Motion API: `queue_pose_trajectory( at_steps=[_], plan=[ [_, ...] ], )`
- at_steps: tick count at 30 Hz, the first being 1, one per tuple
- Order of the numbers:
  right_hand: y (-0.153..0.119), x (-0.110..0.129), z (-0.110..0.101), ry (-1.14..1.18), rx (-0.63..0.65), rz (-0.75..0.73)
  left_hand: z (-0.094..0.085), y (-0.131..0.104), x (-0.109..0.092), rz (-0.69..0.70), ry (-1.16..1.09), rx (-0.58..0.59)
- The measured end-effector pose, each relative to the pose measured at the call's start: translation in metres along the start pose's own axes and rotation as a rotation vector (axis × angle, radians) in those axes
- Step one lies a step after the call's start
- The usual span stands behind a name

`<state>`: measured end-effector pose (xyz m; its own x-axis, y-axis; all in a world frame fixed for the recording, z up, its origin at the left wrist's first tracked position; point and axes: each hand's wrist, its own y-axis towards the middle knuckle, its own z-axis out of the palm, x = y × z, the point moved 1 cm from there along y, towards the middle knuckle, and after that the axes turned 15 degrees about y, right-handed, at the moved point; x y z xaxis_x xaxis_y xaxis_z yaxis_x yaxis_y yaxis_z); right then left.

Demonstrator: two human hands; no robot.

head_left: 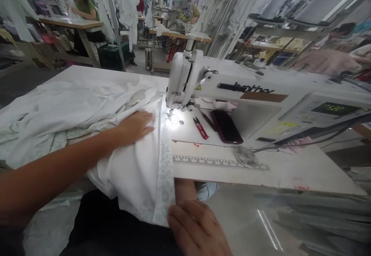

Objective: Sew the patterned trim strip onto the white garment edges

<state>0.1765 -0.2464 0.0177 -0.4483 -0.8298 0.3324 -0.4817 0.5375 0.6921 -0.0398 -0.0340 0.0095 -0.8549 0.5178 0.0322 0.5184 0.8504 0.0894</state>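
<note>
A large white cloth [136,175] with a pale patterned band [165,163] along its right edge lies across the table and hangs over the front. My left hand [136,126] rests flat on the cloth, fingers stretched out, left of the sewing machine's needle. Below the table edge, my right hand [198,225] pinches the lower corner of the patterned band between thumb and fingers. The band's far end runs up to the lit presser foot [170,115] of the white sewing machine [185,74]. Whether the foot is down on the cloth, I cannot tell.
Red-handled thread snips [200,128], a dark phone [227,126] and a slim dark tool [207,119] lie under the machine arm. A clear round disc [245,156] sits by the printed ruler [203,161]. Other people work at tables behind.
</note>
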Motion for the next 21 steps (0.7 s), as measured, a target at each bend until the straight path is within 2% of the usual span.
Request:
queue_pose_trajectory(
  at_steps=[3,5,7,10,14,21],
  plan=[
    [0.002,0.003,-0.014,-0.107,0.136,-0.014,-0.008,0.005,-0.034,-0.003,-0.094,-0.034],
    [0.001,0.003,-0.009,-0.091,0.187,-0.038,-0.012,0.007,-0.052,0.013,-0.159,-0.028],
    [-0.004,0.0,0.001,-0.03,0.179,-0.034,-0.011,0.005,-0.063,0.038,-0.17,-0.004],
    [-0.016,-0.006,0.012,0.057,0.137,0.036,-0.003,-0.001,-0.064,0.08,-0.115,0.012],
    [-0.028,-0.009,0.014,0.098,0.095,0.096,0.005,-0.009,-0.052,0.134,-0.058,0.037],
    [-0.025,-0.013,0.014,0.111,0.129,0.11,0.002,-0.011,-0.049,0.139,-0.018,0.073]
  ],
)
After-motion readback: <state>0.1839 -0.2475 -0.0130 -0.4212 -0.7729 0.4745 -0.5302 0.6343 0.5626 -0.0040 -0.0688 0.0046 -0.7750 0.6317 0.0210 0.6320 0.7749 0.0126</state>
